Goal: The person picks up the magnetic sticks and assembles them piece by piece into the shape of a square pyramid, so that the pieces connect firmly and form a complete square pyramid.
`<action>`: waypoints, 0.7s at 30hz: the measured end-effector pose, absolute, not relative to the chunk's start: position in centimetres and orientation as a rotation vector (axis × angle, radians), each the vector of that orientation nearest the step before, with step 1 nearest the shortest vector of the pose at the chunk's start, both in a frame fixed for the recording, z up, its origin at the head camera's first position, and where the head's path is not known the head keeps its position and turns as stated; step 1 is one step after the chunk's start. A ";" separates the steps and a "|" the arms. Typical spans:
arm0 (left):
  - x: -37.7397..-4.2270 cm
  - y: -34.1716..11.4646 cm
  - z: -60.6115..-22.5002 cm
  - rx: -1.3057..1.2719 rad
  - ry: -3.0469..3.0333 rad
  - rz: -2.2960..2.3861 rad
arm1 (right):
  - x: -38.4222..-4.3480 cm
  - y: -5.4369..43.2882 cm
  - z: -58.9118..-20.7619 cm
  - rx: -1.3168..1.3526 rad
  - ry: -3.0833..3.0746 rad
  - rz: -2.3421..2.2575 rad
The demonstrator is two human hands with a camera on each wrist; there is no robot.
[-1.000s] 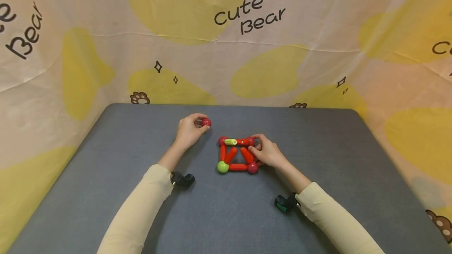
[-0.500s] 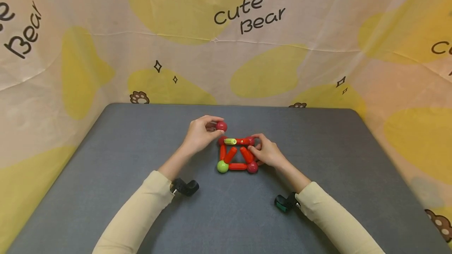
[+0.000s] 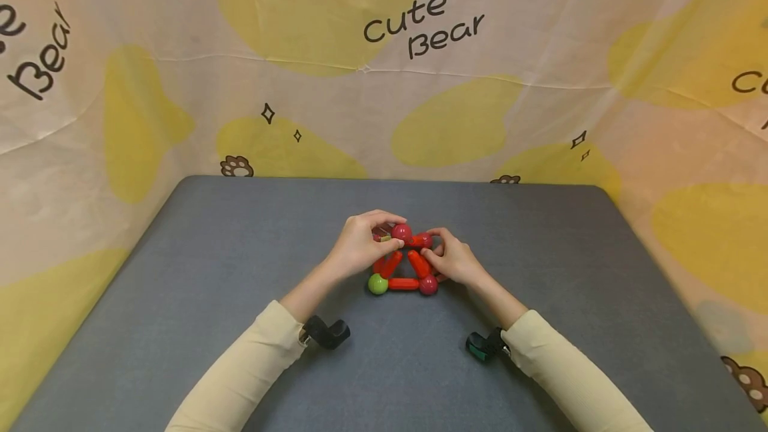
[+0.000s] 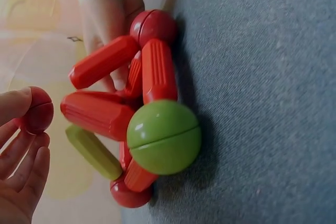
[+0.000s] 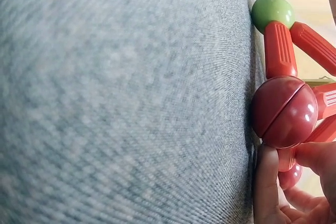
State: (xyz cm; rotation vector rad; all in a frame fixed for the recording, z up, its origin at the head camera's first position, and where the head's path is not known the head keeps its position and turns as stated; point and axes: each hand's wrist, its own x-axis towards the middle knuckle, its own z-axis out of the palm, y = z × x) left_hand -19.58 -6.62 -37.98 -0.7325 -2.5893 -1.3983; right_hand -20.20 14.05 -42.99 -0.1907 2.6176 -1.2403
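My left hand [image 3: 358, 247] pinches a red ball [image 4: 39, 110] between thumb and fingers, above the back of a frame of magnetic rods and balls. At the frame's front corners are a green ball [image 4: 164, 137] and a red ball [image 5: 285, 112], joined by a red rod [image 3: 403, 284]. Two red rods [image 4: 97, 115] lean up and inward from these corners, and a yellow-green rod [image 4: 93, 151] rises from the back left ball [image 4: 130, 192]. My right hand [image 3: 459, 263] grips the right side rod [image 5: 287, 159], its fingers partly hidden behind the frame.
The frame sits on a grey table [image 3: 384, 365], which reaches back to a printed cloth [image 3: 336, 119] with yellow patches and lettering. Black wrist cameras [image 3: 327, 333] hang by both sleeves, close over the tabletop.
My left hand has carried the red ball right and toward me, from left of the frame to over its back edge. The right hand and the frame have stayed in place.
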 end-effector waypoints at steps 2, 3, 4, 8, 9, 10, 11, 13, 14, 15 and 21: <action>-19.4 -6.4 -38.1 -0.760 -2.591 -1.385 | -20.2 14.1 -43.0 -0.187 2.612 -1.250; -19.3 -6.4 -38.2 -0.770 -2.595 -1.377 | -20.2 14.1 -43.1 -0.187 2.612 -1.253; -19.3 -6.3 -38.2 -0.777 -2.599 -1.369 | -20.2 14.0 -43.1 -0.186 2.614 -1.252; -19.0 -6.1 -38.4 -0.789 -2.611 -1.358 | -20.2 14.0 -43.1 -0.186 2.616 -1.254; -19.0 -6.1 -38.4 -0.792 -2.613 -1.359 | -20.2 14.0 -43.1 -0.186 2.614 -1.255; -18.9 -6.1 -38.5 -0.793 -2.616 -1.359 | -20.2 14.0 -43.0 -0.185 2.613 -1.256; -18.9 -6.1 -38.5 -0.792 -2.622 -1.360 | -20.2 14.0 -43.0 -0.185 2.612 -1.258; -18.9 -6.0 -38.6 -0.787 -2.636 -1.363 | -20.2 14.0 -43.0 -0.188 2.611 -1.258; -18.9 -6.1 -38.6 -0.782 -2.642 -1.366 | -20.1 14.0 -43.0 -0.190 2.611 -1.257; -18.9 -6.1 -38.7 -0.777 -2.646 -1.365 | -20.1 14.0 -43.0 -0.190 2.611 -1.255; -19.0 -6.1 -39.0 -0.768 -2.651 -1.352 | -20.1 14.1 -43.0 -0.204 2.620 -1.253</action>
